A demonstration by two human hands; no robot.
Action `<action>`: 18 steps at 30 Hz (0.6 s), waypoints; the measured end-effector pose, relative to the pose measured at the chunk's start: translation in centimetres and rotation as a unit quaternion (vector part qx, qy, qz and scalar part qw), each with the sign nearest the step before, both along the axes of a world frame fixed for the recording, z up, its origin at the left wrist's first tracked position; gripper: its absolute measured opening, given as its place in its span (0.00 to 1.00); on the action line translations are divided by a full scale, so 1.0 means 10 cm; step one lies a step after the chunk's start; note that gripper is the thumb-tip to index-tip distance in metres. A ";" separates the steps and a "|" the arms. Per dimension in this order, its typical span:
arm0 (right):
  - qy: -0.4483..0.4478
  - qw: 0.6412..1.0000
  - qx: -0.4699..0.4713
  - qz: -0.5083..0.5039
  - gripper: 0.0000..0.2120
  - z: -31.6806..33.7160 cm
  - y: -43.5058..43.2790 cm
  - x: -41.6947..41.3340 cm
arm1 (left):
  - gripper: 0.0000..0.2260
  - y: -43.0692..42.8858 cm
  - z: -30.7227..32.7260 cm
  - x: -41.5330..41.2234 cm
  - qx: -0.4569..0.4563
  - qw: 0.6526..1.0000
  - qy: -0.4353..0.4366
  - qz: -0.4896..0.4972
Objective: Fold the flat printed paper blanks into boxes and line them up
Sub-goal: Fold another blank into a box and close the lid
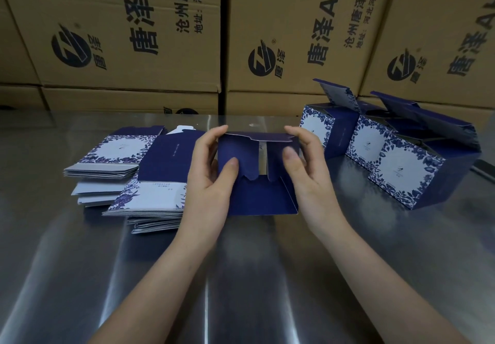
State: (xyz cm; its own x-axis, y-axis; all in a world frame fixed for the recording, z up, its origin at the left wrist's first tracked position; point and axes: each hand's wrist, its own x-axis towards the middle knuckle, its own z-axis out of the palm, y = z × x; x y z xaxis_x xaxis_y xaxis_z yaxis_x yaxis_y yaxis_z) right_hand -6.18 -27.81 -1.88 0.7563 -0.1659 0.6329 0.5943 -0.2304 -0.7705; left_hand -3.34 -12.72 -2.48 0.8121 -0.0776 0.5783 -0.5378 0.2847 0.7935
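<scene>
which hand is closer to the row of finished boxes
Right. The right hand grips the half-folded box just beside the row of finished boxes; the left hand holds the box's far side, next to the flat blanks.

dim, bluish | glare streaks on steel table (80, 263) | wide-angle edge bending | soft focus

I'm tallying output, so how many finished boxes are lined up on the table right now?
3, in a row right of the hands: the far box, the middle box, the near box. A fourth is held, unfinished; more may hide behind them.
</scene>
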 end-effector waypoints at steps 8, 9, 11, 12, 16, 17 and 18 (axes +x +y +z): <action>0.014 0.998 0.047 -0.036 0.16 -0.01 -0.02 0.02 | 0.26 0.01 0.00 0.00 0.034 0.999 -0.013 0.006; 0.015 0.998 0.057 -0.037 0.15 -0.01 -0.02 0.02 | 0.27 0.01 0.00 0.00 0.044 0.999 -0.016 0.012; 0.014 0.997 0.069 -0.040 0.15 -0.01 -0.02 0.02 | 0.28 0.00 -0.01 0.00 0.063 0.998 -0.017 0.026; 0.012 0.997 0.067 -0.044 0.16 -0.01 -0.02 0.02 | 0.29 -0.01 -0.01 0.00 0.071 0.997 -0.017 0.032; 0.006 0.998 0.020 -0.066 0.16 -0.02 -0.01 0.02 | 0.27 0.00 -0.01 -0.01 0.082 0.996 -0.015 0.038; 0.009 0.997 0.003 -0.071 0.15 -0.02 -0.01 0.03 | 0.26 0.00 -0.01 -0.02 0.077 0.996 -0.013 0.038; 0.015 0.997 -0.009 -0.073 0.15 -0.02 -0.01 0.04 | 0.26 0.00 0.00 -0.02 0.072 0.997 -0.009 0.037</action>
State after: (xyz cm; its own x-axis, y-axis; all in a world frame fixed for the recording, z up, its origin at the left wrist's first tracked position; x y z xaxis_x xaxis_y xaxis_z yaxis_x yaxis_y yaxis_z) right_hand -5.83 -27.92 -2.08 0.7428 -0.2648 0.6149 0.5308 -0.3268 -0.7820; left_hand -3.57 -12.67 -2.48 0.8087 -0.1000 0.5797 -0.5673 0.1278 0.8135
